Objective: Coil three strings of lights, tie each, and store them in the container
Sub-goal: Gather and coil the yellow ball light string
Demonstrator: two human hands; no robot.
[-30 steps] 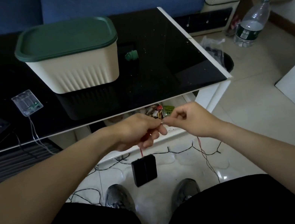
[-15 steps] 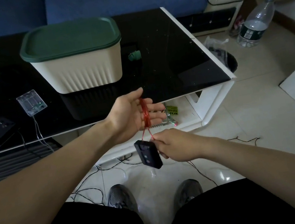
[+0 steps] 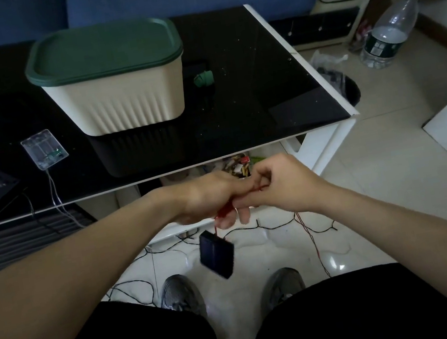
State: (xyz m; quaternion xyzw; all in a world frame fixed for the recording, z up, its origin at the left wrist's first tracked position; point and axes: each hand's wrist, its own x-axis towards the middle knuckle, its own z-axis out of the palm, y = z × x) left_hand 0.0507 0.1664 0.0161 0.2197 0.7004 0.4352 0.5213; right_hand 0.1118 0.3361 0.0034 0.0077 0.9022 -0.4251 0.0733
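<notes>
The red wire (image 3: 223, 211) of one light string was thin and glossy, looped round the fingers of the left hand (image 3: 209, 198), which curled about it in front of the desk (image 3: 263, 96) edge. The right hand (image 3: 276, 187) pinched the same wire just beside the left fingers. A flat black battery box (image 3: 217, 254) dangled tilted from the wire below both hands, above the floor. The rest of the string trailed dark over the floor tiles (image 3: 395, 169). The cream ribbed container (image 3: 120, 98) stood on the desk, its green lid (image 3: 103, 51) on.
</notes>
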